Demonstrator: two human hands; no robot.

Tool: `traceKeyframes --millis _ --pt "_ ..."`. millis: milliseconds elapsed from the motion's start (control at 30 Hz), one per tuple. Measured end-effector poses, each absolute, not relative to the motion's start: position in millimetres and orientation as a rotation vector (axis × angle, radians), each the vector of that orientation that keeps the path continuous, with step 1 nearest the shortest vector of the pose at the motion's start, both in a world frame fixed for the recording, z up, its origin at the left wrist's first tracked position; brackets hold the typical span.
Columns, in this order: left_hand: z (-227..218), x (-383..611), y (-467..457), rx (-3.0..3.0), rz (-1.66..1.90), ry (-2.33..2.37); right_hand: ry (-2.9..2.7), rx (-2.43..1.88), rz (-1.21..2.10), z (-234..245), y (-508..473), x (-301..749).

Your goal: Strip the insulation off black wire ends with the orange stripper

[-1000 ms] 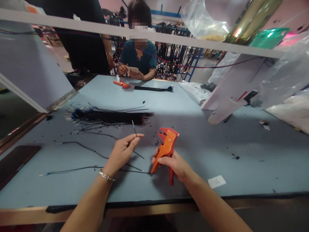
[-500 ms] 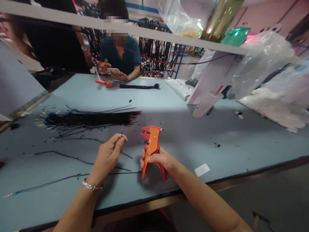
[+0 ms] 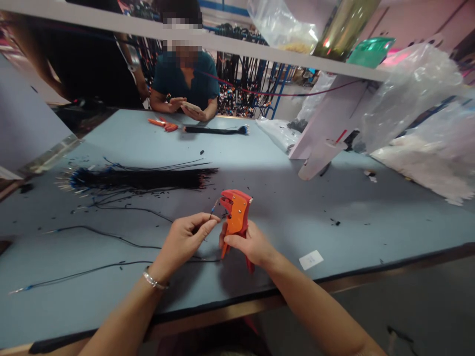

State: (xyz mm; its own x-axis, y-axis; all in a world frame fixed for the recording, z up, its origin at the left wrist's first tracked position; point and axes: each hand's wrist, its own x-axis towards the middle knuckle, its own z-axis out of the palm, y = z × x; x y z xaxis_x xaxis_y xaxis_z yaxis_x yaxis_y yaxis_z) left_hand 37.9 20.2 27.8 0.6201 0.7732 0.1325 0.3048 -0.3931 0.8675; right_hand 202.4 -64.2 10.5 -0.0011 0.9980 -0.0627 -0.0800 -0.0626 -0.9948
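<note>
My right hand [image 3: 247, 242] grips an orange and red wire stripper [image 3: 236, 212], its jaws pointing left. Between the thumb and fingers of my left hand [image 3: 191, 235] is a thin black wire with a blue sleeve [image 3: 212, 210] near its upper end. That wire end stands close to the stripper's jaws; whether they touch I cannot tell. Behind my left hand lies a thick bundle of black wires [image 3: 148, 179], with blue sleeves and pale tips at its left end. Separate black wires [image 3: 92, 269] stretch over the table left of my hands.
Across the table [image 3: 274, 222] a person [image 3: 185, 81] holds a phone, near an orange tool [image 3: 163, 124] and a smaller wire bundle [image 3: 215, 130]. A cup with a red straw [image 3: 321, 159] stands by the shelf support. A white label [image 3: 310, 260] lies at front right, among black scraps.
My left hand has moved right with the wire, bringing its end beside the stripper's jaws. The stripper's handles look closer together and its jaws have turned slightly.
</note>
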Motion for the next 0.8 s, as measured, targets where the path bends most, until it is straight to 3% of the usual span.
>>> traceKeyframes --millis 200,433,600,800 --pt "23 45 12 1.926 0.68 0.858 -1.144 -1.154 1.126 11 -66 206" --pt "27 43 14 1.85 0.774 0.98 -1.315 -1.387 1.035 9 -64 209" --pt "28 37 19 1.865 0.814 1.008 -1.32 -1.257 1.081 2 -68 200" --pt "24 40 21 1.847 0.675 0.915 -1.301 -1.17 0.88 8 -74 198"
